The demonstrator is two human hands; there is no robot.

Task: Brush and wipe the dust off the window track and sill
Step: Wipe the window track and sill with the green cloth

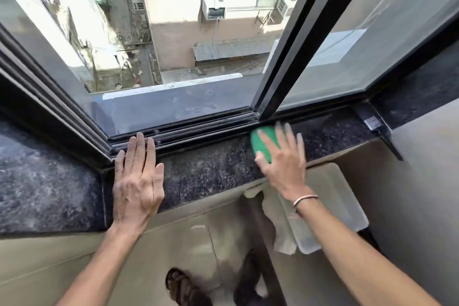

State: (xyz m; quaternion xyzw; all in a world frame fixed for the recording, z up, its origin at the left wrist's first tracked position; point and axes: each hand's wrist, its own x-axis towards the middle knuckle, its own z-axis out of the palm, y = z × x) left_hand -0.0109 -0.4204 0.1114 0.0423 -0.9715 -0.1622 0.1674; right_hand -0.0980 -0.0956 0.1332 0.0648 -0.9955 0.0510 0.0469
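A dark speckled stone sill [211,171] runs below an open sliding window, with the black metal track [198,129] along its far edge. My left hand [137,176] lies flat on the sill, fingers spread, fingertips touching the track rails. My right hand [282,156] presses a green sponge-like pad [260,143] onto the sill near the base of the black sash frame [285,57]. The right hand is motion-blurred. Pale dust shows on the sill.
A translucent plastic tray [332,204] with a pale cloth [280,231] draped over its edge sits below the sill on the right. The window opening drops to a courtyard far below. A sandalled foot [183,288] stands on the floor. A metal latch bracket [372,122] sits at the sill's right corner.
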